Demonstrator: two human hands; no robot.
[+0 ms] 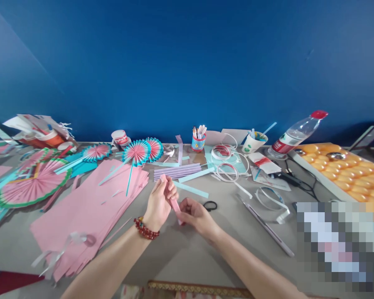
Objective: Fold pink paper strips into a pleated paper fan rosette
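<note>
Between my two hands a narrow pink folded paper strip is held at a slant above the grey table. My left hand, with a red bead bracelet at its wrist, pinches the strip's upper end. The lower end is gripped by my right hand, its fingers curled round the paper. Left of my hands lies a fanned stack of pink paper sheets. A pleated purple paper and light blue strips lie just beyond my fingers. Black scissor handles show beside my right hand.
Pink-and-blue paper fans and a large green-edged fan lie left. A pen cup, rolls of white tape and a paper cup stand behind. At right are a utility knife, a bottle and an orange padded board.
</note>
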